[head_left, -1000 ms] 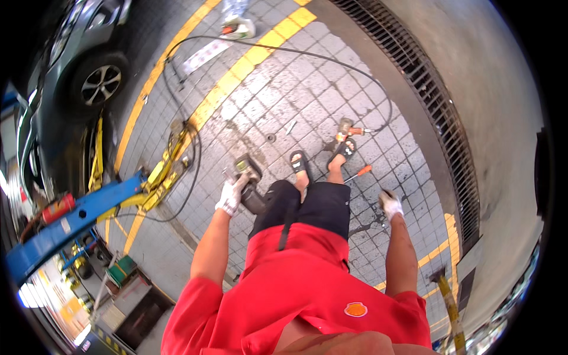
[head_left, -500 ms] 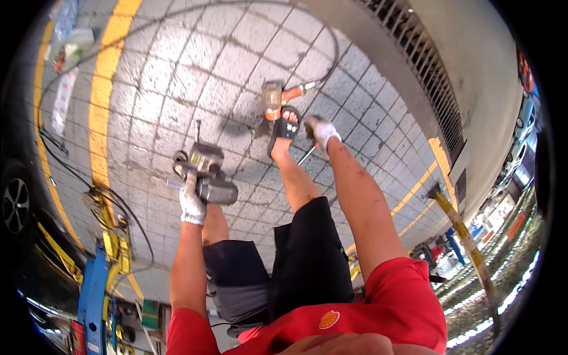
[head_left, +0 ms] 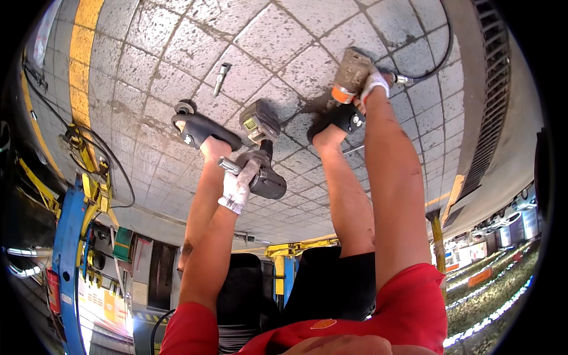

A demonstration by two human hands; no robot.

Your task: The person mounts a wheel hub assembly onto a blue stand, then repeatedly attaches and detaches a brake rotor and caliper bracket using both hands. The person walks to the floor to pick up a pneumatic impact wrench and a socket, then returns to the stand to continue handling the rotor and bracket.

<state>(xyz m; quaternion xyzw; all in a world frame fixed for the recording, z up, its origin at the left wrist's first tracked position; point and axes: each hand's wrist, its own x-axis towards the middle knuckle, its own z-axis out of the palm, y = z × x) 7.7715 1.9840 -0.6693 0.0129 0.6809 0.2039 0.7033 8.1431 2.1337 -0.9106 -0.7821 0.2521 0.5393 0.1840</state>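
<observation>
My gloved left hand (head_left: 239,184) is closed around a black cordless impact wrench (head_left: 269,183). A metal drive piece sticks out on its left, and the battery end points away from me, low over the tiles. My gloved right hand (head_left: 375,87) grips the handle of an air impact wrench (head_left: 351,76), grey with an orange nose, beside my right sandal. Part of that handle is hidden by the hand. A metal socket extension (head_left: 222,79) lies on the floor beyond the cordless wrench. By the toes of my left sandal is a dark round ring-shaped piece (head_left: 184,107).
An air hose (head_left: 444,47) runs from the air wrench along the right side. A floor grating (head_left: 492,106) lies farther right. Yellow-and-blue lift parts (head_left: 71,236) and a looped dark cable (head_left: 118,160) are on the left. A thin rod (head_left: 354,149) lies near my right foot.
My right hand, empty before, has moved to the air impact wrench and taken hold of its handle. My left hand still holds the cordless wrench. The view has shifted, and my left sandal now shows.
</observation>
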